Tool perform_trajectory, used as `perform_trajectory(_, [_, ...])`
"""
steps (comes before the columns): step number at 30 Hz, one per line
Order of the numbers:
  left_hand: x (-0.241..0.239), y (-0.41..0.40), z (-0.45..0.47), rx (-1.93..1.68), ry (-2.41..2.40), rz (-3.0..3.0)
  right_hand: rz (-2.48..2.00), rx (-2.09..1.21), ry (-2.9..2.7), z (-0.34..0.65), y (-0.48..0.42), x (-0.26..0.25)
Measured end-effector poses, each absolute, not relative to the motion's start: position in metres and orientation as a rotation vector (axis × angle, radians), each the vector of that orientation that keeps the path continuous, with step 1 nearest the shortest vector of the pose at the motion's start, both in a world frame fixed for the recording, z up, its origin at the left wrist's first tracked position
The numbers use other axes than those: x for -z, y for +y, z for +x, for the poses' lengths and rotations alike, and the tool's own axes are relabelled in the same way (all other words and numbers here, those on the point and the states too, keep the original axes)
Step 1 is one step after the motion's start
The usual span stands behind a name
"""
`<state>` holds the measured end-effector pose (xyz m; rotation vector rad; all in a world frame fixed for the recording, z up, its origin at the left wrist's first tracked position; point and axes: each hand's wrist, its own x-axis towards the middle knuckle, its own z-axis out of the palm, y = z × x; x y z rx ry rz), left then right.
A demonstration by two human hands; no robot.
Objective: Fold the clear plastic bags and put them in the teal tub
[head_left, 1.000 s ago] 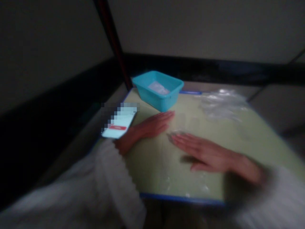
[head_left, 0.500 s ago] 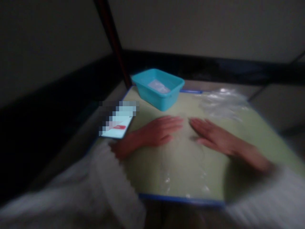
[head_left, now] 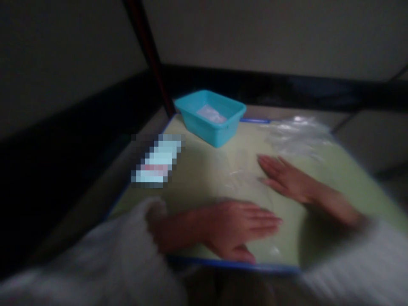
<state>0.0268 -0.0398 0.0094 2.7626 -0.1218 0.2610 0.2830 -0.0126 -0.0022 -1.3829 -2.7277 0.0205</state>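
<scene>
A clear plastic bag [head_left: 244,182] lies flat on the pale yellow-green tabletop [head_left: 188,187], its outline faint. Across its near part rests my left hand [head_left: 237,227], palm down, fingers stretched toward the right. My right hand [head_left: 288,178] lies flat at the bag's right edge, fingers out and pointing to the upper left. Neither hand grips anything. Part of the bag is hidden beneath the left hand.
A turquoise plastic basket [head_left: 219,135] stands at the back of the table with a whitish, see-through item [head_left: 210,114] inside. More clear plastic bags [head_left: 296,134] are heaped at the back right. A lit, pixelated screen [head_left: 159,161] lies at the left edge.
My left hand has moved toward me and slightly right, from the bag's far part to its near part. My right hand has barely moved.
</scene>
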Motion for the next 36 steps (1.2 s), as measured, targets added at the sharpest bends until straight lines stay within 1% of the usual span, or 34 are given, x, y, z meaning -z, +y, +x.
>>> perform_trajectory(6, [-0.008, -0.044, 0.028, -0.198, -0.099, 2.731, -1.425, 0.031, -2.725, 0.284, -0.012, 0.007])
perform_trajectory(14, [-0.009, -0.046, 0.028, -0.214, -0.097, 2.745, -1.447, -0.008, -2.698, 0.283, -0.009, 0.006])
perform_trajectory(23, [-0.006, -0.046, 0.028, -0.234, -0.11, 2.745, -1.514, 0.02, -2.683, 0.284, -0.004, 0.008])
perform_trajectory(26, [-0.005, -0.047, 0.028, -0.231, -0.105, 2.756, -1.448, -0.01, -2.669, 0.277, -0.003, 0.002])
perform_trajectory(31, [-0.005, -0.046, 0.029, -0.221, -0.123, 2.751, -1.224, -0.171, -2.747, 0.258, 0.002, -0.004])
perform_trajectory(36, [-0.006, -0.046, 0.028, -0.208, -0.115, 2.739, -1.232, -0.196, -2.775, 0.253, 0.01, 0.001])
